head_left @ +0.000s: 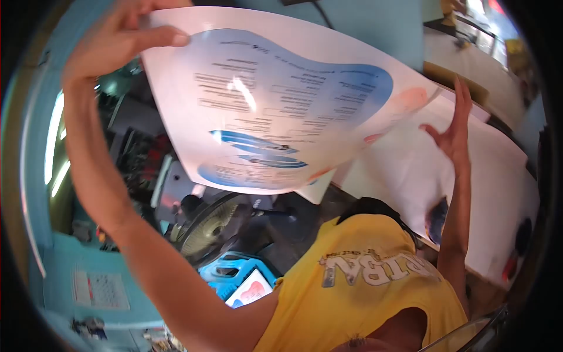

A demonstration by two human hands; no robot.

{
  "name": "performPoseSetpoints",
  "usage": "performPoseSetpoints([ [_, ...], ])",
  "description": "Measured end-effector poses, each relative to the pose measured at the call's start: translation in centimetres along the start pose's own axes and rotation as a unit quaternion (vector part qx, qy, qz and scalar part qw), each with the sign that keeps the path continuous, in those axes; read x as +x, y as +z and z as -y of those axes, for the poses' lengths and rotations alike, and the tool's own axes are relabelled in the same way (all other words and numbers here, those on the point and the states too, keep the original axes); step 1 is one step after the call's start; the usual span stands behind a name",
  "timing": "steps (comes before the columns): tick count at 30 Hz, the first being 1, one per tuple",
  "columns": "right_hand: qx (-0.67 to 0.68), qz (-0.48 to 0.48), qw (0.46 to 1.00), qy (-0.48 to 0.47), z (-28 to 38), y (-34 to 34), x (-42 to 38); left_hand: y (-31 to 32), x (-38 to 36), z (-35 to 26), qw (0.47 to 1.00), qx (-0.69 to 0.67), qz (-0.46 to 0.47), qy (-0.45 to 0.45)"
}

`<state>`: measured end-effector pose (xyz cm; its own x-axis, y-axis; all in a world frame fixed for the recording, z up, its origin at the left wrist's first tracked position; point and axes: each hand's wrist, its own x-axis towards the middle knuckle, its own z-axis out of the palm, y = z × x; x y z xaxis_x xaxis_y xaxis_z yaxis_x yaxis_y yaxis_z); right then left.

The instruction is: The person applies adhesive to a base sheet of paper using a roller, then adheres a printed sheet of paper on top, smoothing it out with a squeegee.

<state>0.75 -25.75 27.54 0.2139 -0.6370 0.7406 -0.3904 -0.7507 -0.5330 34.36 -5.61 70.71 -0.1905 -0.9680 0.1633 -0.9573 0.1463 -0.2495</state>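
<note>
A large glossy white printed sheet (pixel 264 117) with blue shapes and lines of text is held up in front of me, curving as it hangs. At the sheet's upper left corner, my left hand (pixel 111 47) grips the edge, thumb on the printed face. My right hand (pixel 453 126) is raised just beyond the sheet's right end, fingers stretched and thumb spread apart. Light glares on the print near the middle. Behind my right forearm lies a broad white surface (pixel 393 161) with a dark patch.
Below the sheet stands a black fan (pixel 211 226) with a round grille. Near my left elbow is a bright blue plastic case (pixel 270 270) with a small printed card (pixel 252 290) on it. A paper (pixel 99 289) with a printed grid is on the blue surface at lower left.
</note>
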Motion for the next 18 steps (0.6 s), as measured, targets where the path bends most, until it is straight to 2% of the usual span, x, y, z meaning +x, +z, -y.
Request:
performPoseSetpoints([
  [1, -0.001, 0.038, 0.999, -0.003, 0.1, -2.3, 2.0, 0.6, 0.0, -0.2, 1.000, -0.014, -0.015, 0.006],
  [2, -0.023, 0.069, 0.996, -0.057, -0.3, -4.1, 3.5, 0.7, 0.2, -0.8, 0.999, -0.030, -0.028, 0.015],
  [4, 0.039, 0.178, 0.983, 0.016, -0.9, -6.7, 4.6, 1.2, 0.2, -1.3, 0.997, -0.063, -0.048, 0.010],
  [5, 0.007, 0.235, 0.964, 0.124, -2.1, -7.6, 4.4, 1.6, 0.1, -1.3, 0.995, -0.080, -0.058, -0.005],
  [7, -0.043, 0.199, 0.978, 0.037, -2.4, -9.4, 1.9, 3.2, -1.6, 0.3, 0.989, -0.119, -0.067, -0.049],
  [8, -0.071, 0.176, 0.982, -0.005, -2.5, -10.4, 0.6, 4.0, -2.5, 0.4, 0.993, -0.104, -0.054, -0.026],
  [10, -0.104, 0.156, 0.979, -0.080, 1.7, -14.1, -0.3, 5.2, -3.9, -1.0, 0.998, -0.033, -0.011, 0.047],
  [12, -0.200, 0.089, 0.970, -0.104, 5.4, -16.6, -2.3, 11.0, -5.0, -3.3, 0.966, 0.033, -0.194, 0.169],
  [14, -0.296, 0.067, 0.951, -0.065, 6.5, -17.7, -6.2, 16.9, -4.8, -2.3, 0.957, -0.178, -0.054, 0.223],
  [18, -0.360, 0.103, 0.924, 0.071, 5.2, -15.5, -16.3, 35.9, -5.6, -6.0, 0.953, -0.251, 0.003, 0.166],
])
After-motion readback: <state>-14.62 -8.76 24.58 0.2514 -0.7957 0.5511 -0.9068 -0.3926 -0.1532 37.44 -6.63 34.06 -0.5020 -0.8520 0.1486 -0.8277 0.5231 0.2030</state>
